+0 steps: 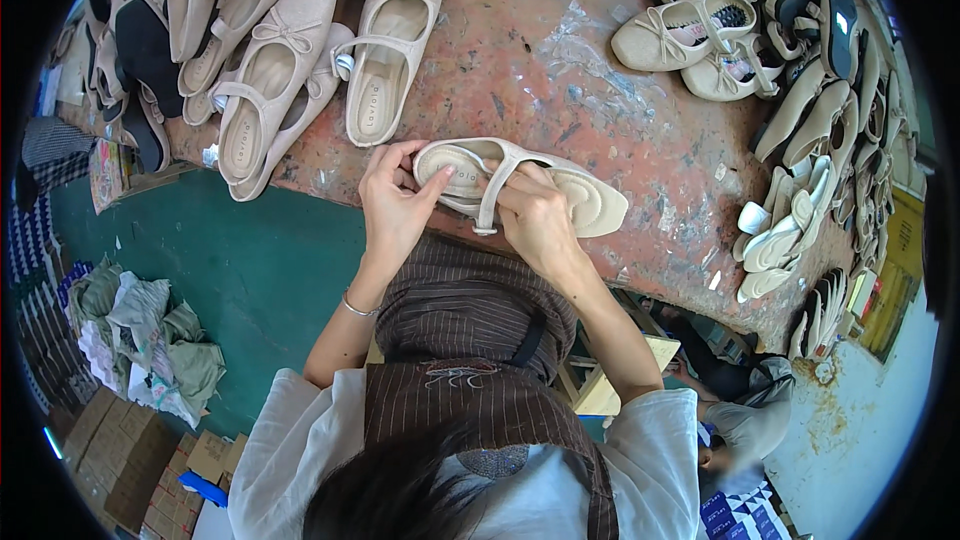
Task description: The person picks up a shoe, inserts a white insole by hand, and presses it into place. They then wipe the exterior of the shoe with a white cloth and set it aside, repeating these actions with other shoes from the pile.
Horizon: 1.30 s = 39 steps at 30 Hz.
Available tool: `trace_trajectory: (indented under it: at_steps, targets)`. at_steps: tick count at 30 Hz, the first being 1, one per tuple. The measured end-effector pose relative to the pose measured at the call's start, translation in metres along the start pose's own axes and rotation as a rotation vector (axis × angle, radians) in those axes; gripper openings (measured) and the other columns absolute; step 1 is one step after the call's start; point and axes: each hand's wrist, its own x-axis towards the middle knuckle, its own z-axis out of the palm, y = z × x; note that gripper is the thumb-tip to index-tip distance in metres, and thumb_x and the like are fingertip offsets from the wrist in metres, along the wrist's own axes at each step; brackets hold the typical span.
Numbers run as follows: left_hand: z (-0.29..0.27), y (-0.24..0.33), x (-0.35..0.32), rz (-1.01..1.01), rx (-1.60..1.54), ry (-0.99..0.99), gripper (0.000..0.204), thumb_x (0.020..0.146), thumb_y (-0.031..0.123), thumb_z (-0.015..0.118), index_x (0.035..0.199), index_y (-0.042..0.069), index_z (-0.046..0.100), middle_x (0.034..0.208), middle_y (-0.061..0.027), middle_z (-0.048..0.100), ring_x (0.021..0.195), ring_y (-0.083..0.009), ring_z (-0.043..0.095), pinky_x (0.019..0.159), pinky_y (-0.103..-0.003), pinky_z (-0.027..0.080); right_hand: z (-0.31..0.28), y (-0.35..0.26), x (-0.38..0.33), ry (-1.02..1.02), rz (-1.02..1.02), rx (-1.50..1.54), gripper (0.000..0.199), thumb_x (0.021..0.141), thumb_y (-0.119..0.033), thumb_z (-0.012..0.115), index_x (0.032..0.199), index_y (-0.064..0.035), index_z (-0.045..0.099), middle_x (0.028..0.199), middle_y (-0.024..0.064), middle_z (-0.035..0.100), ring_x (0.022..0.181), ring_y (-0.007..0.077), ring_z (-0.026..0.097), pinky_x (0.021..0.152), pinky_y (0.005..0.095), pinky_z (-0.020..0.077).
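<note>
A beige flat shoe with a strap lies on its sole at the table's near edge, heel to the left and toe to the right. My left hand grips the heel, its thumb inside on the heel pad and its fingers behind the heel. My right hand is closed, its fingers reaching into the shoe beside the strap. Those fingertips are hidden. Cream padding with rounded, raised contours shows at the toe end, right of my right hand.
Finished-looking beige shoes with bows crowd the table's far left. More shoes are piled at the right, near a stack of cream insoles. Cloth bundles and cardboard boxes stand on the floor. Another person is at lower right.
</note>
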Motion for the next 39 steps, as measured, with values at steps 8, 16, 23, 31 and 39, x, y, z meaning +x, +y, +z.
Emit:
trace_trajectory:
  at_steps: [8, 16, 23, 31, 39]
  targets:
    - [0.004, -0.004, 0.007, -0.032, 0.012, 0.064, 0.015, 0.083, 0.002, 0.077, 0.094, -0.004, 0.071, 0.082, -0.0091, 0.064, 0.059, -0.0110, 0.056, 0.054, -0.027, 0.045, -0.001, 0.000, 0.003, -0.192, -0.200, -0.154, 0.041, 0.079, -0.005, 0.067, 0.120, 0.0006, 0.069, 0.133, 0.0167, 0.063, 0.130, 0.0328, 0.054, 0.107, 0.0465, 0.0463]
    - [-0.001, -0.001, 0.018, 0.155, 0.192, 0.016, 0.004, 0.087, 0.000, 0.069, 0.087, -0.003, 0.068, 0.069, -0.0146, 0.064, 0.055, -0.0200, 0.056, 0.056, -0.035, 0.046, 0.005, -0.014, -0.006, -0.194, -0.186, -0.381, 0.041, 0.080, -0.012, 0.062, 0.119, -0.0005, 0.071, 0.128, 0.0211, 0.066, 0.127, 0.0306, 0.060, 0.114, 0.0408, 0.0411]
    - [-0.003, -0.002, 0.014, 0.130, 0.263, -0.073, 0.005, 0.092, -0.003, 0.062, 0.088, -0.003, 0.063, 0.063, -0.0060, 0.063, 0.049, -0.0090, 0.060, 0.040, -0.028, 0.040, -0.014, -0.020, -0.018, -0.144, 0.084, -0.518, 0.022, 0.070, -0.012, 0.067, 0.086, -0.0019, 0.078, 0.113, 0.0202, 0.072, 0.118, 0.0292, 0.065, 0.122, 0.0533, 0.0250]
    - [0.038, 0.025, -0.090, 0.486, 0.519, -0.172, 0.025, 0.081, 0.019, 0.079, 0.080, 0.008, 0.057, 0.075, -0.0093, 0.063, 0.070, -0.0309, 0.064, 0.059, -0.043, 0.048, -0.073, 0.003, 0.010, 0.482, 0.475, -0.023, 0.031, 0.073, 0.002, 0.069, 0.104, -0.0009, 0.069, 0.109, 0.0213, 0.068, 0.102, 0.0348, 0.068, 0.092, 0.0457, 0.0504]
    - [0.063, 0.006, -0.097, 0.808, 0.706, -0.587, 0.051, 0.087, 0.022, 0.062, 0.132, -0.002, 0.060, 0.138, -0.0200, 0.055, 0.139, -0.0386, 0.040, 0.118, -0.063, 0.024, -0.021, -0.045, -0.041, 0.207, 0.297, -0.442, 0.027, 0.082, 0.001, 0.058, 0.109, 0.0070, 0.057, 0.132, 0.0309, 0.057, 0.128, 0.0397, 0.056, 0.119, 0.0612, 0.0231]
